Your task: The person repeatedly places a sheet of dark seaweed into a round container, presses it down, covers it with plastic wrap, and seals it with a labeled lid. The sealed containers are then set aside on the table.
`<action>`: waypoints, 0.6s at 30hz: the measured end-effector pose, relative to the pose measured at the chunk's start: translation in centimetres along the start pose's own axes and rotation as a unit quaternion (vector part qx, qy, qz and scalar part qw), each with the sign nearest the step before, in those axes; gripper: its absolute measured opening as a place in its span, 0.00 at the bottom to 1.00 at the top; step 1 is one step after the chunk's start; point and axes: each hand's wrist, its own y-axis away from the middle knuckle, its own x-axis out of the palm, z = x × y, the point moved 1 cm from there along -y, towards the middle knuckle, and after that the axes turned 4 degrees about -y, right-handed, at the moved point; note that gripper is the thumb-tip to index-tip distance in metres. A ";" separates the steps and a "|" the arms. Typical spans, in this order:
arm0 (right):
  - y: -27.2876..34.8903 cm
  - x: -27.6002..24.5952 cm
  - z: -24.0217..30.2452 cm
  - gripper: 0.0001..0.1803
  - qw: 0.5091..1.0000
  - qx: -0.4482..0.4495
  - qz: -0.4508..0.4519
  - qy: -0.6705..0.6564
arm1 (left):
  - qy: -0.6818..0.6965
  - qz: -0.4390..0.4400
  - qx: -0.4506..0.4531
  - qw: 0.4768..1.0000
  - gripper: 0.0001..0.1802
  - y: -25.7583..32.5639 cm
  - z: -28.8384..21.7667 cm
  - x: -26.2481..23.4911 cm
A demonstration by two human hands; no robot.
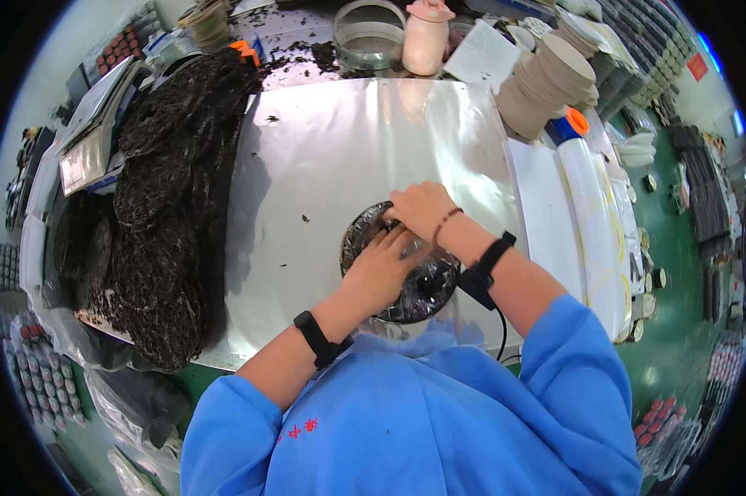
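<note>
A dark round thing wrapped in clear plastic film (pixel 418 298) lies on the shiny metal sheet in front of my body. My left hand (pixel 378 269) rests on its upper face, fingers stretched out toward the far right. At its far edge my right hand (pixel 422 213) is bent with the fingers curled in on the film-wrapped round. Its fingertips are partly hidden, and both hands nearly meet over the middle. Black straps sit on both wrists.
A dark, shredded mass under film (pixel 174 190) covers the left side. The metal sheet (pixel 307 165) bears a few dark crumbs. Behind stand a glass ring-shaped vessel (pixel 369 41), a pink-lidded jar (pixel 426 41) and stacked beige discs (pixel 546 87). A white roll (pixel 592 223) lies right.
</note>
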 end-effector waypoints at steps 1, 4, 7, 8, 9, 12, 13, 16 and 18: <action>-0.1 -0.6 0.0 0.20 1.000 0.006 0.014 -0.013 | 0.003 0.001 -0.006 1.000 0.32 0.1 0.0 -0.1; 1.9 -1.0 -4.1 0.21 0.963 0.025 0.015 -0.268 | -0.021 0.021 -0.006 1.000 0.34 0.0 0.1 -0.5; 5.8 -1.7 -7.1 0.21 0.847 0.158 0.141 -0.488 | -0.009 0.021 0.003 1.000 0.35 -0.2 0.0 -0.4; 7.0 -1.1 -7.0 0.21 0.803 0.168 0.158 -0.549 | -0.011 0.023 0.001 1.000 0.35 -0.1 0.0 -0.5; 7.7 -0.6 -6.9 0.21 0.755 0.175 0.175 -0.608 | -0.014 0.026 -0.001 1.000 0.34 0.0 -0.1 -0.5; 7.2 1.5 -6.5 0.20 0.778 0.197 0.099 -0.589 | -0.016 0.038 0.004 0.999 0.32 -0.1 -0.1 -0.3; 6.8 2.3 -5.9 0.20 0.853 0.184 0.041 -0.487 | -0.017 0.045 0.007 0.999 0.32 -0.2 -0.2 -0.3; 5.7 3.4 -3.6 0.20 0.974 0.133 -0.135 -0.123 | -0.026 0.059 -0.009 0.998 0.31 -0.2 -0.1 -0.6; 6.8 2.7 -3.9 0.16 0.945 0.132 -0.087 -0.287 | -0.017 0.104 0.007 0.994 0.35 0.2 0.2 -0.7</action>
